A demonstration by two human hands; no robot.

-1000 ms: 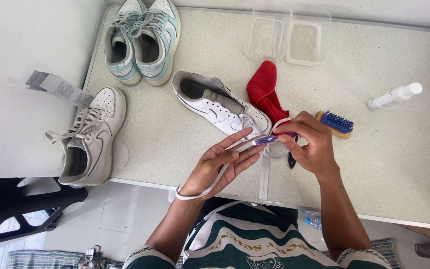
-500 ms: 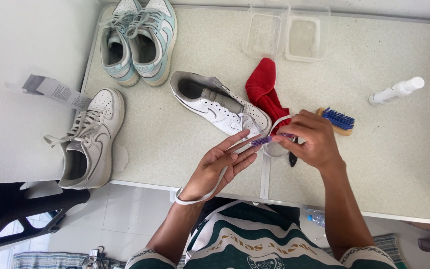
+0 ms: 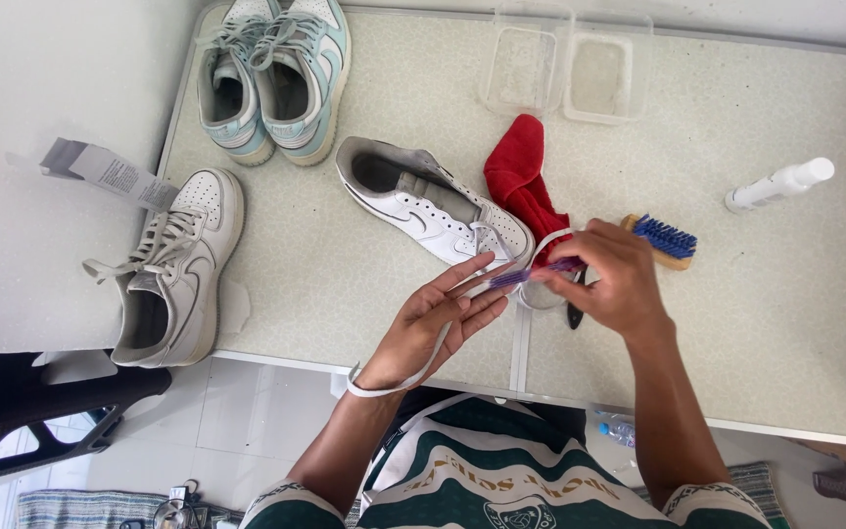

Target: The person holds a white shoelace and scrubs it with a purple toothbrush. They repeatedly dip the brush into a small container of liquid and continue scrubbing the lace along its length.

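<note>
Both bare forearms reach forward from the body, wrists bent inward toward each other. The left hand (image 3: 433, 323) lies palm up, fingers (image 3: 467, 294) stretched flat and slightly spread. The right hand (image 3: 614, 279) curls knuckles up, its fingertips pinched together just beyond the left fingertips

Purple brush (image 3: 531, 275) head hidden by right hand (image 3: 614, 284).

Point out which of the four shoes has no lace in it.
The white shoe in the middle of the table, nearest the hands: its eyelets are bare, while the grey-white shoe and the light blue pair are laced.
</note>
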